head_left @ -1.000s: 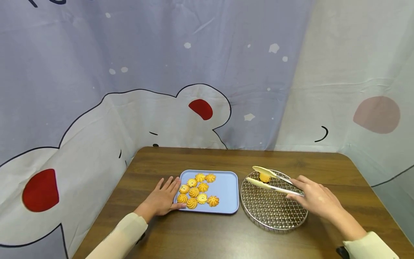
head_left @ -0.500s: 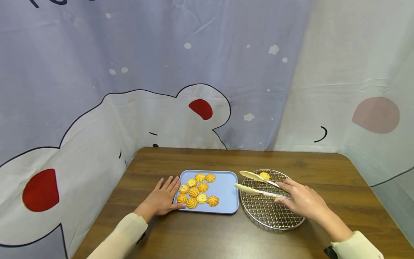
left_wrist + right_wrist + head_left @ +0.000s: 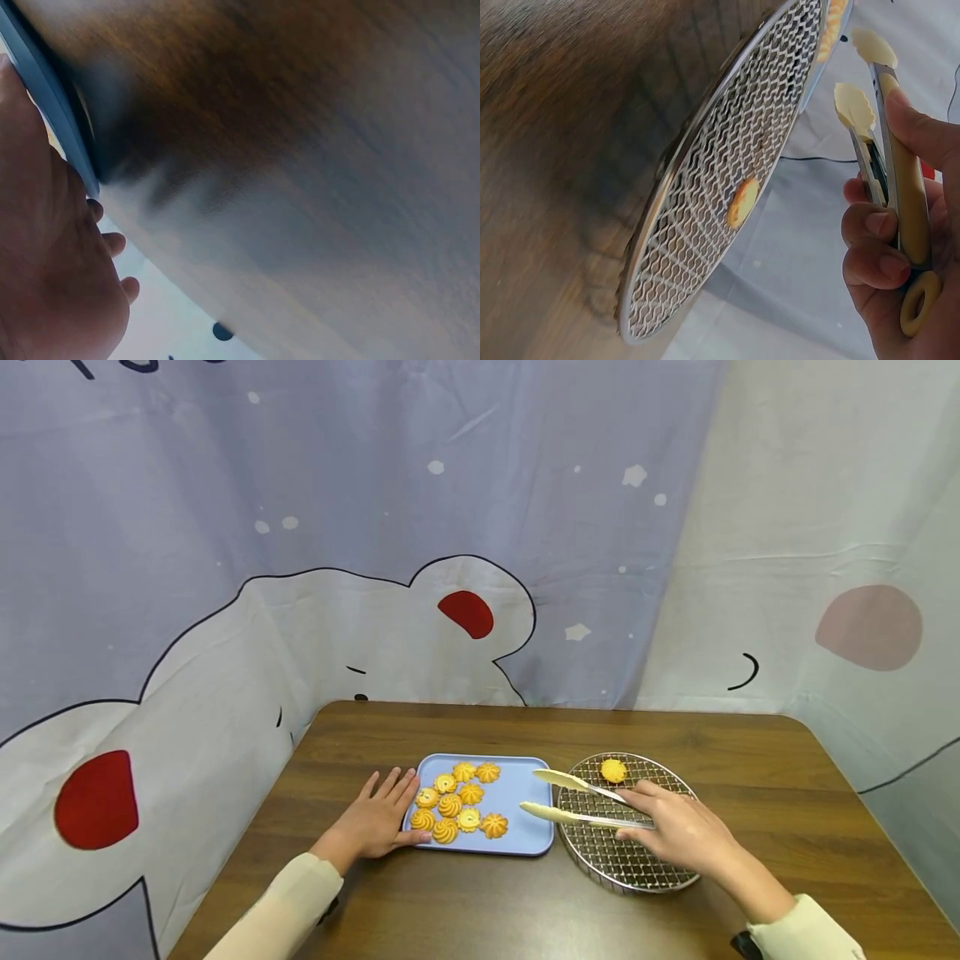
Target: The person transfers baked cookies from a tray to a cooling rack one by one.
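The left hand [image 3: 375, 820] lies with spread, straight fingers on the left edge of a blue tray [image 3: 528, 806]. Several cookies [image 3: 450, 806] sit on the tray's left half. Tongs [image 3: 607, 821] are held by the right hand [image 3: 678, 828], their cream tips apart and empty over the tray's right part. Under that hand is a round wire rack [image 3: 637, 866] with one cookie [image 3: 613, 771] near its back. In the right wrist view, the thumb and curled fingers of the right hand [image 3: 911, 225] grip the tongs [image 3: 906, 165] above the rack [image 3: 727, 150].
A brown wooden table [image 3: 480, 902] carries the tray and the rack side by side. Behind it hangs a curtain [image 3: 585, 527] with printed cartoon shapes.
The right hand and the tongs have moved left, from over the rack's cookie to the tray's right part. That cookie is now uncovered on the rack. The left hand has stayed put.
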Demonstrator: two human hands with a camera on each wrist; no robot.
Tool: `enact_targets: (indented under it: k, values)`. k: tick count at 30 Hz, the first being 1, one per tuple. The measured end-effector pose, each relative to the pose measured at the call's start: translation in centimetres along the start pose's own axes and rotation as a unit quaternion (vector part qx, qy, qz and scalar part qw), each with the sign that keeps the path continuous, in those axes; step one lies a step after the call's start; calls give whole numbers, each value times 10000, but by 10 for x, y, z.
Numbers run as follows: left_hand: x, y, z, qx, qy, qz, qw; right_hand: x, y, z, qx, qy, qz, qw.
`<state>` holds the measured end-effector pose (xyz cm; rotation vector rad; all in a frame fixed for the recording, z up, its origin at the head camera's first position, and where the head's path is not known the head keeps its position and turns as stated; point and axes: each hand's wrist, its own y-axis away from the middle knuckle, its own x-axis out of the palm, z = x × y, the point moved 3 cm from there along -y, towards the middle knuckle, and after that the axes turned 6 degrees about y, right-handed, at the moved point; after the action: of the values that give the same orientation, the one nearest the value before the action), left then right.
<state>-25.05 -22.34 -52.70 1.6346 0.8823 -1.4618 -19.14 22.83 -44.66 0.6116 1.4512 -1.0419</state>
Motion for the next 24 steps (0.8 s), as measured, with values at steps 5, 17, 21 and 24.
enact_targets:
  k: [5,17,21,24]
  values:
    - [0,0,0,2,114,-7,9999,2,-3,8,-87,-69,81,9999]
    - [-4,1,-3,53,236,20,9997,9,-10,23,-240,-124,211,9994]
    - [-4,1,-3,22,164,49,9999,12,-13,28,-404,-164,269,9987]
    - [-2,0,-2,-41,75,94,9999,12,-16,32,-497,-168,290,9982]
